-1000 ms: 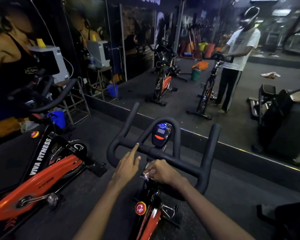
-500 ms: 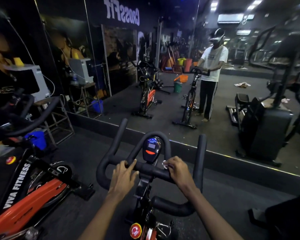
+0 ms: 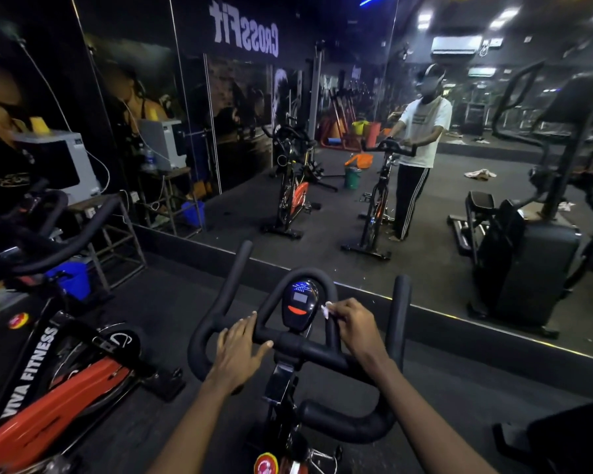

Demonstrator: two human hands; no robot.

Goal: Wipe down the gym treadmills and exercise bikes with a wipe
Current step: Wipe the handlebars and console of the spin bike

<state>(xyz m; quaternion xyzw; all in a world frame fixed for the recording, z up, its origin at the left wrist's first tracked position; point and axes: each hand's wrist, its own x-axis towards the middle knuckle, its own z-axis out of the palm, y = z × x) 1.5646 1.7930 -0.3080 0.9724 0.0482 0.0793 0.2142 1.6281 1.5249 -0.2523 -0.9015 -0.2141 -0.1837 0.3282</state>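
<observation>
Left hand [image 3: 240, 350] lies flat; right hand [image 3: 353, 328] pinches.

Dark gym floor [image 3: 158, 316]
Black exercise bike [image 3: 282, 376] stands near centre; orange bike [image 3: 59, 398] left, blue bucket [image 3: 72, 280] beyond it.

The padded black handlebar [image 3: 343, 424] frames a glossy black oval console [image 3: 300, 319] with blue lit markings, a grey screen and a red-orange curved stripe, and a small white wipe [image 3: 325, 310] shows beside it. The neighbouring orange-red-framed exercise bike [image 3: 59, 403] carries white "VIVA FITNESS" lettering on black, with a bright blue plastic bucket [image 3: 70, 280] behind it. The person's mirror reflection [image 3: 423, 131] wears a white T-shirt and black trousers with white side stripes.
</observation>
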